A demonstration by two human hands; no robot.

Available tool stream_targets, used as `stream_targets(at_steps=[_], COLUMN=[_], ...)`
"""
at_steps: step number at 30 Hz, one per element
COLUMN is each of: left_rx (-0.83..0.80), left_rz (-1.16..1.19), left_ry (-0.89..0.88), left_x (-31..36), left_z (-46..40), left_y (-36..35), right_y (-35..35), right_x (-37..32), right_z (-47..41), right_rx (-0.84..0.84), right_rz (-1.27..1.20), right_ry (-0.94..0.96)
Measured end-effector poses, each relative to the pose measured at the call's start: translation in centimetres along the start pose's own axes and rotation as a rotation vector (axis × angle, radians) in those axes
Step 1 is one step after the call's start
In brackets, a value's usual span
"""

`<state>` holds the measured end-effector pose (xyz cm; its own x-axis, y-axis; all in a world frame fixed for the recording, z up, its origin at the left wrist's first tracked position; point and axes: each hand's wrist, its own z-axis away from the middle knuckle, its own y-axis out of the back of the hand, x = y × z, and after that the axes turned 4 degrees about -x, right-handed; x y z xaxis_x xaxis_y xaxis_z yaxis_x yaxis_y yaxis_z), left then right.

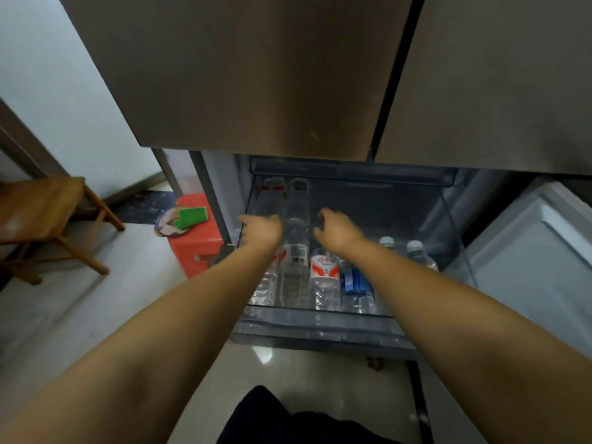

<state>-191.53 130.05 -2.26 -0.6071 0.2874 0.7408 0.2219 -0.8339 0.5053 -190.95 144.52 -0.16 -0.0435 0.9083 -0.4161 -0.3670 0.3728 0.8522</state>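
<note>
- both hands are down in the pulled-out fridge drawer [352, 325], left hand [261, 230] and right hand [336, 230] on either side of the tall clear bottle [296, 216], which lies lengthways in the drawer's left part, packed in among other bottles
- right hand's fingers are loosely curled and gripping nothing; the left's are too blurry to call
- the clear plastic looks slick, so a one-sided grab could let it squirt out and drop back
- it's wedged tight, so yanking it up could roll the red-label bottle [324, 267] or the blue-label bottle [354, 280] around
- the shelf edge [352, 174] hangs right over the back, so lifting too steeply probably knocks knuckles or the cap on it
</note>
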Motion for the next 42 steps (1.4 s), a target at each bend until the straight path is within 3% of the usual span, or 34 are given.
stream_targets(at_steps=[6,11,19,28,36,39,42], left_rx=[-0.02,-0.144,-0.35,-0.312,-0.263,-0.265,-0.373], left_rz=[-0.081,-0.233,-0.065,-0.301,-0.143,-0.322,-0.505], left_ry=[0.117,0.068,-0.065,-0.12,-0.083,-0.103,-0.174], left_x=[1.0,-0.1,0.9,-0.9,0.7,0.0,-1.0], left_z=[-0.9,-3.8,-8.2,-12.5,-3.2,-0.5,1.5], left_y=[-2.8,-2.0,-2.2,-5.7,-3.5,-3.1,-3.0], right_y=[-0.5,-1.5,-2.4,-2.4,-1.5,-0.7,0.4], right_x=[-1.5,-1.0,-1.4,-0.6,0.1,0.7,1.9], right_z=[-4.6,-7.9,-9.7,-9.1,-4.4,-1.8,0.6], right_rx=[-0.048,-0.055,-0.061,-0.049,-0.037,-0.039,-0.141], right_rz=[-0.291,-0.526,-0.418,-0.403,-0.396,-0.388,-0.318], right_ry=[-0.133,-0.261,-0.277,-0.23,-0.267,-0.262,-0.237])
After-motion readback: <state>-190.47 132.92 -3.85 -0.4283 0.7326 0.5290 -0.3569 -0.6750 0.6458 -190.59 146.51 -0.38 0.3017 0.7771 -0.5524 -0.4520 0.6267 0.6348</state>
